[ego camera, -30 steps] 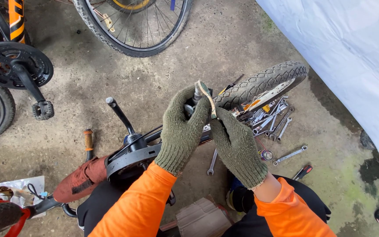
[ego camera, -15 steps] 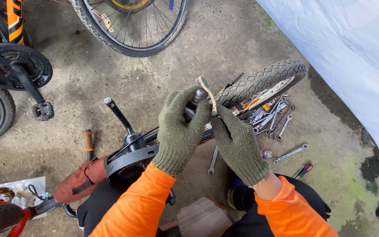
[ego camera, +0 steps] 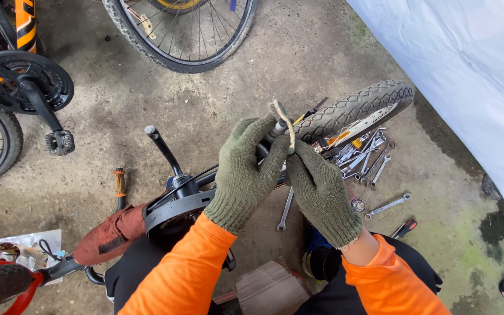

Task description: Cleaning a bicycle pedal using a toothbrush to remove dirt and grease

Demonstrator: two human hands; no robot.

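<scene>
Two gloved hands, left hand (ego camera: pixel 245 169) and right hand (ego camera: pixel 320 195), pinched together on a thin, bendy, light strip (ego camera: pixel 287 127), probably best gripped near its ends.

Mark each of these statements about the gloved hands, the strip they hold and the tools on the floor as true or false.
1. Both hands wear green knit gloves. True: left hand, right hand.
2. The hands hold a thin pale strip between them. True.
3. The wrenches hang on a wall rack. False: they lie on the concrete floor beside the small tyre.
4. The sleeves are blue. False: the sleeves are orange.
5. A screwdriver lies right of the person. True.
</scene>
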